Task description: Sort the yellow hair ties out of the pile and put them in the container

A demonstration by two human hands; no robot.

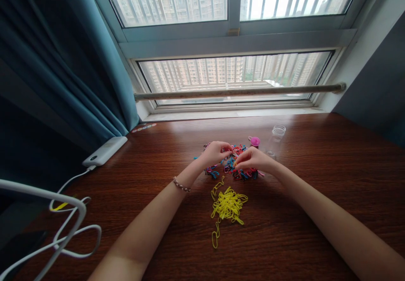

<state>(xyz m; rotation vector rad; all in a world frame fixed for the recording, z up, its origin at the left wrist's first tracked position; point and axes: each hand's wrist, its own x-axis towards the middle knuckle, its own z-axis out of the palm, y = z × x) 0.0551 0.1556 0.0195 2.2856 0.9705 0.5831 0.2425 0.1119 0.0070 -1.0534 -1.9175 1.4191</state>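
A loose pile of small multicoloured bands in red, blue, pink and black lies on the brown wooden table. My left hand is over the pile's left part, thumb and fingertips brought together; what they pinch is too small to name. Over the right part, my right hand has its fingertips closed too, and whatever is between them cannot be made out. Nearer to me is a separate heap of yellow bands, with a few trailing off its left side. Neither hand touches the yellow heap.
Behind my right hand stand a clear open jar and a round pink lid. On the left are a white power bank, its looping white cable, a thick white tube and a blue curtain. A window is behind the table.
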